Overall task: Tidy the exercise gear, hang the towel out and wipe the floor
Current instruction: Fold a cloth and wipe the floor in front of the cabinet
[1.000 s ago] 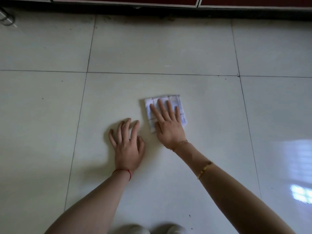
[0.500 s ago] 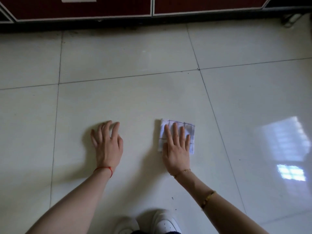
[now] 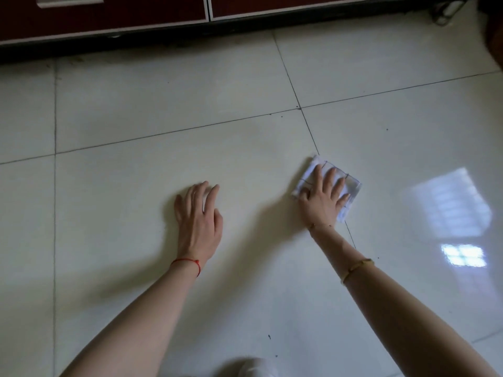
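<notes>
**Cloth under the right palm, left hand flat on the tile**

Down at floor level: the right hand (image 3: 322,198) lies on a folded white cloth (image 3: 351,190) with thin dark grid lines, fingers straight and spread, pressing it flat against the floor (image 3: 168,110). No pinch, no curl, just an open palm bearing down. The cloth sits right on a grout line, just this side of the spot where four tiles meet, and its far corner and right edge peek out past the fingertips.

Over on the other side, the left hand (image 3: 198,213) rests flat on the pale tile, fingers straight and close together, holding nothing. The two hands are well apart, with bare tile between them.

A red string (image 3: 187,261) circles the left wrist. A gold bracelet (image 3: 356,266) rides partway up the right forearm, and a finer chain shows at the right wrist, too blurred to make out in detail.

Along the top edge runs a dark red cabinet (image 3: 122,12) with pale trim, a deep shadow beneath it. A bright window reflection (image 3: 451,213) shines on the glossy tile to the right of the cloth. At the bottom edge a white shoe (image 3: 255,367) pokes in between the forearms.
</notes>
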